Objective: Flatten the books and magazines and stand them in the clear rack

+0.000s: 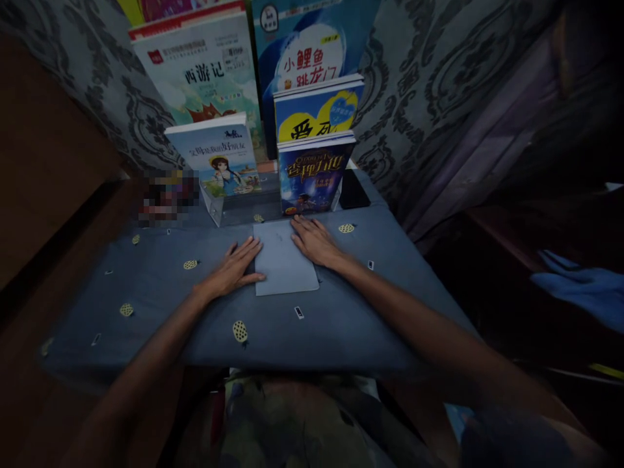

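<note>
Your left hand lies flat, thumb spread wide from the fingers, with its tips over the left edge of the booklet. Your right hand is open too, palm down, fingers slightly apart, across the booklet's upper right side. The booklet lies on the cloth between your hands, just in front of the dark blue book. That book stands with the girl book to its left and a black slab lying to its right
</note>
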Tool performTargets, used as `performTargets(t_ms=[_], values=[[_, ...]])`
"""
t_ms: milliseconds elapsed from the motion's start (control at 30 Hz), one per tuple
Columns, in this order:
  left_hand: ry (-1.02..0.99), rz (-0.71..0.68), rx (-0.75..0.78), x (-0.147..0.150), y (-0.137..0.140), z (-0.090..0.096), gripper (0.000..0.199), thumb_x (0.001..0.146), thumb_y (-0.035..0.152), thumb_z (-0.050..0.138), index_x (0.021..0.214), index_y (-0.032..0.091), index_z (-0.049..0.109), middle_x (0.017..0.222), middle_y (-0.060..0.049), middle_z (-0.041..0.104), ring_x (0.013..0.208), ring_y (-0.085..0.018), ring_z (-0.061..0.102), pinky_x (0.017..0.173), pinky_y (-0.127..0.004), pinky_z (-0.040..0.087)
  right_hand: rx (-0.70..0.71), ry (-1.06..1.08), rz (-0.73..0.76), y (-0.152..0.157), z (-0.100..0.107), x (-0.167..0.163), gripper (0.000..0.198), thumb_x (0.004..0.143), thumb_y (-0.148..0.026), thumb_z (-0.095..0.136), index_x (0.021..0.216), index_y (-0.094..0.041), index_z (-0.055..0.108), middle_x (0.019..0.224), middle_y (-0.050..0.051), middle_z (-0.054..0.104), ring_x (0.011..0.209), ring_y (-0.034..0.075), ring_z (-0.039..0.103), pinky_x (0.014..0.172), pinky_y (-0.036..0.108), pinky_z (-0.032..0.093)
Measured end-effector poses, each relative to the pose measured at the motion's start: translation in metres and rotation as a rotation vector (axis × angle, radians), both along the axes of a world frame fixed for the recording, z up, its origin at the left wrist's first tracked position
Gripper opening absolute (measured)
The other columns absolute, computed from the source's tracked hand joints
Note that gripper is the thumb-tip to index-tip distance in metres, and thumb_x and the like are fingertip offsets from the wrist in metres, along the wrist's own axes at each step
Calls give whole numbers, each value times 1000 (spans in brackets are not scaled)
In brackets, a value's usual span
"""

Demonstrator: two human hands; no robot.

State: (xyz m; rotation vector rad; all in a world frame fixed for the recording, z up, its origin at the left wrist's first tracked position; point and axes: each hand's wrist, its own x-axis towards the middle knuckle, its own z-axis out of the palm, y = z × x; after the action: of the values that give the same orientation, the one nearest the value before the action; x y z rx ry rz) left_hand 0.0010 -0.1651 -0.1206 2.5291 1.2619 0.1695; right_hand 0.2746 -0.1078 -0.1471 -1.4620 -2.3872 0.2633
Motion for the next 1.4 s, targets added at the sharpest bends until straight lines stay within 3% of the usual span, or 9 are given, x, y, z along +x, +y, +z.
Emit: performTargets(t_ms=[133, 400, 500, 700, 867, 967, 1067, 1167, 1400], values=[[-1, -48, -41, -6, -14, 2, 88, 91, 67, 54, 160, 23, 21, 167, -14, 21, 156, -28, 12, 125, -53, 7, 6, 5, 1, -1, 1, -1, 54, 102, -31, 34, 150, -10, 44, 159, 16, 40, 149, 27, 35, 122, 50, 24], [32, -74, -37, -2, -18, 9, 83, 94, 66, 49, 160, 23, 22, 166, -14, 21, 156, -29, 14, 125, -56, 6, -16, -11, -6, -4, 6, -2, 54, 102, -30, 34, 150, -8, 43, 160, 17, 39, 149, 28, 34, 122, 49, 23], [66, -168, -15, 16, -18, 12, 75, 99, 61, 42, 160, 22, 20, 166, -14, 21, 156, -27, 16, 125, -55, 5, -7, -2, -2, -3, 4, -1, 54, 102, -29, 34, 150, -7, 43, 160, 18, 39, 150, 28, 34, 122, 50, 23], [96, -404, -38, 79, -32, 12, 56, 107, 41, 32, 159, 20, 26, 166, -10, 23, 156, -20, 16, 127, -46, 3, 16, -2, 1, 0, 0, 0, 54, 102, -30, 35, 149, -7, 43, 158, 19, 41, 149, 27, 36, 121, 50, 25], [-49, -548, -132, 100, -45, 14, 52, 107, 34, 33, 157, 25, 30, 163, -4, 34, 155, -17, 20, 128, -44, 3, 15, -5, 8, -1, 3, 1, 54, 102, -31, 34, 150, -7, 43, 159, 18, 40, 149, 27, 35, 122, 50, 26], [-261, -494, -228, 95, -42, 15, 48, 106, 32, 34, 153, 22, 40, 157, -6, 46, 149, -18, 35, 126, -41, 17, 3, -33, 4, -3, 5, 1, 55, 102, -31, 35, 150, -6, 42, 159, 18, 40, 151, 27, 32, 122, 50, 24], [-545, -299, -275, 89, -37, 13, 43, 105, 32, 35, 143, 20, 52, 143, -10, 60, 135, -20, 54, 116, -38, 38, 8, -64, 9, -5, 6, 1, 56, 102, -33, 38, 151, -6, 41, 159, 19, 39, 152, 29, 28, 123, 52, 23], [-730, -143, -234, 88, -35, 9, 38, 104, 34, 40, 132, 20, 60, 130, -10, 67, 123, -23, 61, 107, -38, 46, 16, -79, 28, -12, 4, 4, 58, 102, -37, 38, 152, -7, 40, 160, 19, 37, 153, 29, 25, 123, 54, 22], [-711, 52, 1, 86, -26, -4, 30, 100, 26, 41, 117, 18, 64, 111, -10, 67, 110, -23, 62, 101, -40, 48, 34, -97, 65, -66, 3, 9, 64, 103, -46, 36, 152, -5, 40, 161, 23, 33, 153, 32, 25, 123, 55, 24]])
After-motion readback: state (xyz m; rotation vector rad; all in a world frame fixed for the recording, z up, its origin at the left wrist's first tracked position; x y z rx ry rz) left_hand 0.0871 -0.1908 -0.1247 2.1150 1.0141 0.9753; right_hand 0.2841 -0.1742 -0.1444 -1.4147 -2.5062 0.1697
